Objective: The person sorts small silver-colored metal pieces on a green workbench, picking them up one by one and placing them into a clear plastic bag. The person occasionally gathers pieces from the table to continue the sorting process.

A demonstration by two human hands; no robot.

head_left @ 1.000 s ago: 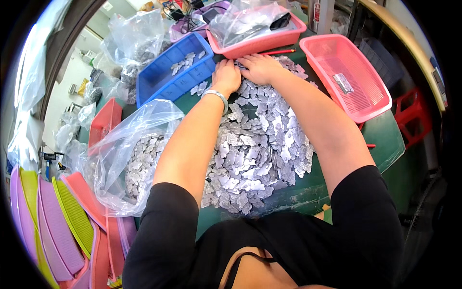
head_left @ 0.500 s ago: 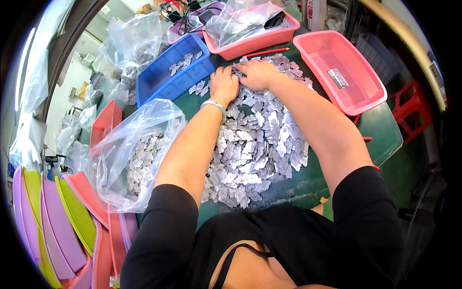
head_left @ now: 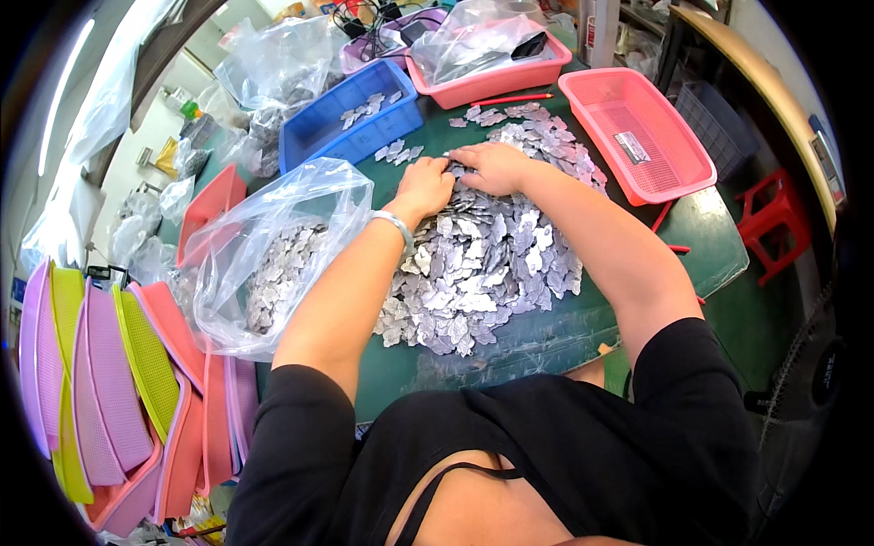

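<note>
A broad heap of small, flat, silvery-grey metal pieces with jagged, leaf-like outlines (head_left: 469, 273) covers the middle of the green table. At its far side my left hand (head_left: 425, 187), with a bangle on its wrist, is closed over some of the pieces, fingers bent. My right hand (head_left: 492, 169) lies just right of it, its fingers curled down among the pieces and its fingertips close to the left ones. What sits under both palms is hidden. Left of the heap, a clear plastic bag (head_left: 214, 305) holds more such pieces, beside my left forearm.
A blue bin (head_left: 341, 146) with a few pieces stands at back left. Beyond are a pink tray (head_left: 496, 86) with plastic bags and, to the right, a pink perforated basket (head_left: 678, 177). Red pencils (head_left: 514, 98) lie nearby. Coloured baskets (head_left: 109, 391) are stacked at left.
Both hands have drawn nearer to me, off the heap's far edge, staying close together over the pieces. The whole view has shifted slightly.
</note>
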